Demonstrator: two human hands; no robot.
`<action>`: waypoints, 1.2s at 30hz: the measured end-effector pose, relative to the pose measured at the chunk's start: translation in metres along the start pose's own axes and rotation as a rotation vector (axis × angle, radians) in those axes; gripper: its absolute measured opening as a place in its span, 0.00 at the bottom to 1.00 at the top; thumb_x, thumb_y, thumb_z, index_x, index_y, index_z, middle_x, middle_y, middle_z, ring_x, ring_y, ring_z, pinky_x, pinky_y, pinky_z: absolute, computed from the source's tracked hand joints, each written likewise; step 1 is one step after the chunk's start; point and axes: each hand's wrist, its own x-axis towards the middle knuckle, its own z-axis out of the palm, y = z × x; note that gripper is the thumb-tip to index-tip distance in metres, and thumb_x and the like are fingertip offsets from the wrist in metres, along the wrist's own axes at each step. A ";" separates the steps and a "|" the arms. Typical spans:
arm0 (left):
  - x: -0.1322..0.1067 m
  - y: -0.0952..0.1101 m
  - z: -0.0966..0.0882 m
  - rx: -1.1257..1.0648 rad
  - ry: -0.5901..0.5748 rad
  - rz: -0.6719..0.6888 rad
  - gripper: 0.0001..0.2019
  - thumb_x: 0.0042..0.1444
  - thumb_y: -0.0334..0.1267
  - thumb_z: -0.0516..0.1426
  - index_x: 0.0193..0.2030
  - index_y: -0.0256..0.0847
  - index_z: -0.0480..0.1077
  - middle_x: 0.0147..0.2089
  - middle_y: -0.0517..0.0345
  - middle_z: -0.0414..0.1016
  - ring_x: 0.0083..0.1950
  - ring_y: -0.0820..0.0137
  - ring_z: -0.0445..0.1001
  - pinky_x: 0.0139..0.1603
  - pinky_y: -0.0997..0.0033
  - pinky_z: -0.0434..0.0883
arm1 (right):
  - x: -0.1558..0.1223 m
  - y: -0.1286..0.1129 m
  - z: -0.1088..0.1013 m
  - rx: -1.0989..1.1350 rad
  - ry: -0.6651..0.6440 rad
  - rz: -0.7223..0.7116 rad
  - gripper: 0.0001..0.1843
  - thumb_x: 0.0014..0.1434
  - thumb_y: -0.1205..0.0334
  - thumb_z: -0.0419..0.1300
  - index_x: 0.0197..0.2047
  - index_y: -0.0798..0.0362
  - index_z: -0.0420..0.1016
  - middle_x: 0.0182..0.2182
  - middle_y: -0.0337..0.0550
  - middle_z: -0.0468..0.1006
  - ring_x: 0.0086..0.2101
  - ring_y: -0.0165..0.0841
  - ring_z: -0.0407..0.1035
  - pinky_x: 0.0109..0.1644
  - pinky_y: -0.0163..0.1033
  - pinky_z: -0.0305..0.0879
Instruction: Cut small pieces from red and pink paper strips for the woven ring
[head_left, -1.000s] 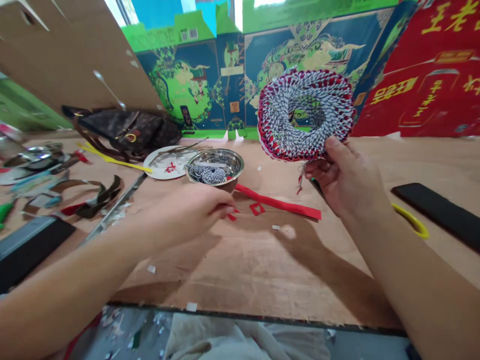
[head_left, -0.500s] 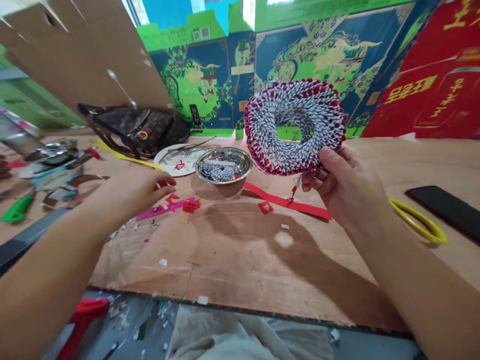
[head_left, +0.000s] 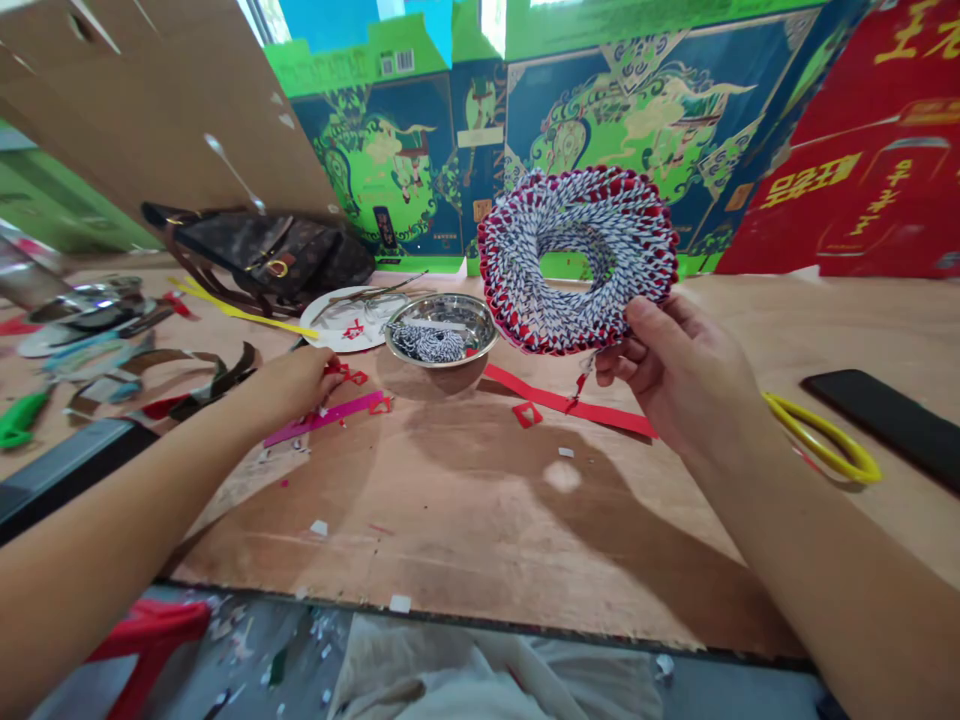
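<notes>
My right hand [head_left: 682, 385] grips the woven paper ring [head_left: 577, 260], held up just right of the steel bowl [head_left: 441, 330]. Weave closed all round; loose ends [head_left: 580, 382] hang below. My left hand [head_left: 285, 390] is curled left of the bowl by red scraps [head_left: 346, 374]; cannot tell if pinching.

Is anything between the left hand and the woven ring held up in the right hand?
Yes, partly: the steel bowl sits between the left hand and the woven ring, though lower than the ring, which the right hand holds raised.
</notes>
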 end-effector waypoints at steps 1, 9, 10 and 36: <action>0.000 -0.001 -0.004 -0.007 -0.013 -0.010 0.17 0.63 0.47 0.49 0.45 0.36 0.72 0.39 0.46 0.78 0.40 0.56 0.76 0.39 0.65 0.66 | 0.000 0.000 0.000 -0.001 0.000 0.000 0.20 0.47 0.55 0.72 0.38 0.52 0.69 0.26 0.34 0.77 0.18 0.26 0.70 0.19 0.30 0.69; -0.017 0.006 -0.012 -0.116 -0.131 0.055 0.17 0.51 0.52 0.61 0.41 0.42 0.74 0.40 0.52 0.79 0.37 0.60 0.74 0.36 0.68 0.63 | 0.001 0.000 -0.002 -0.020 -0.011 -0.001 0.18 0.48 0.55 0.71 0.36 0.51 0.69 0.25 0.34 0.77 0.18 0.26 0.70 0.19 0.31 0.69; -0.018 0.007 -0.012 -0.142 -0.171 0.061 0.14 0.51 0.50 0.60 0.38 0.42 0.74 0.36 0.54 0.79 0.33 0.63 0.73 0.34 0.69 0.62 | 0.001 0.000 -0.002 -0.024 -0.010 -0.002 0.17 0.48 0.55 0.71 0.36 0.51 0.69 0.25 0.34 0.77 0.18 0.26 0.70 0.19 0.31 0.69; -0.011 0.004 -0.003 -0.383 0.025 -0.004 0.09 0.54 0.45 0.59 0.33 0.41 0.72 0.29 0.60 0.75 0.33 0.64 0.71 0.34 0.69 0.62 | 0.050 0.050 -0.061 -0.435 0.220 0.305 0.17 0.63 0.61 0.61 0.55 0.57 0.71 0.30 0.46 0.79 0.21 0.31 0.74 0.25 0.37 0.76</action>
